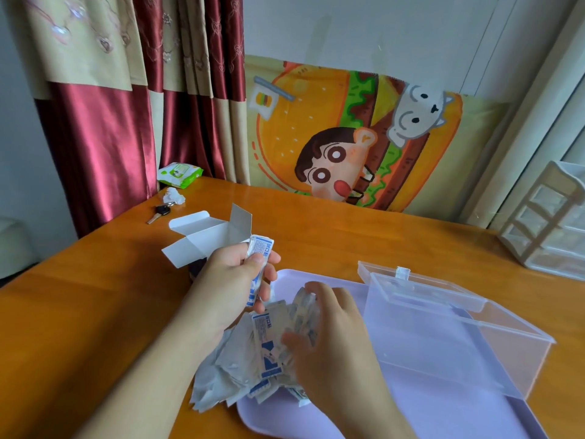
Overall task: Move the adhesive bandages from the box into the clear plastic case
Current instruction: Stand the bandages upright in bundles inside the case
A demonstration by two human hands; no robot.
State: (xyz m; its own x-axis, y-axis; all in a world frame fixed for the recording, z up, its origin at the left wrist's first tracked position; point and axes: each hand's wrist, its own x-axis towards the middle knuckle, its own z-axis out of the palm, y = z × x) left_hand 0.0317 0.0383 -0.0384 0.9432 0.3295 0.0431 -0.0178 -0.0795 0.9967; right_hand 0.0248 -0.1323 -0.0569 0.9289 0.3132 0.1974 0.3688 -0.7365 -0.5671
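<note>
The left hand (235, 277) pinches a few adhesive bandages (259, 264); the right hand (319, 331) curls round a thicker bunch over the loose pile (253, 359) left of the clear plastic case (443, 327). Slippery wrappers could fan out and spill beside the case, whose part-lowered lid may block them

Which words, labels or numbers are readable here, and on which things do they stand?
"创口贴": blue characters on the bandage wrapper the left hand holds.
"创口贴": also on a wrapper in the pile, beside the right hand; small print under it is blurred.
Wipes pack: print too small to read.
Box: no text shows.
</note>
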